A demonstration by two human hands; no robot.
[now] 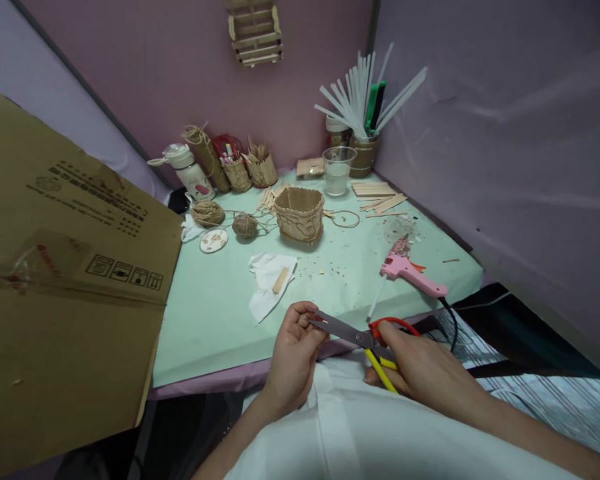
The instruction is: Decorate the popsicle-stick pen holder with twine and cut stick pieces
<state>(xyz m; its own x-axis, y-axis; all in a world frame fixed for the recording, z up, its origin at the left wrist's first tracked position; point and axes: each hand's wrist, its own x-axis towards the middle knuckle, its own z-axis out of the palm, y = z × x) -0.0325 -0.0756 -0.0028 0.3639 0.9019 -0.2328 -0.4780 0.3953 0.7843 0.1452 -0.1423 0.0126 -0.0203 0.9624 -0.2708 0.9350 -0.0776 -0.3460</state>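
Note:
Scissors (347, 331) with grey blades and red and yellow handles are in my right hand (415, 360), whose fingers are wrapped round the handles. The blades point left, toward my left hand (296, 350). My left hand is pinched at the blade tips on a small piece, too small to make out. Both hands are at the table's front edge, above my lap. Just beyond my left hand lies a white tissue (263, 287) with a small wooden piece (280, 280) on it. A woven-looking brown basket (300, 217) stands upright farther back.
A pink glue gun (413, 275) lies at the right, its cord over the edge. A large cardboard box (70, 287) blocks the left. Twine balls (245, 226), a plastic cup (337, 175), wooden sticks (375, 190), a bottle (193, 177) and a jar of glue sticks (363, 157) stand or lie behind.

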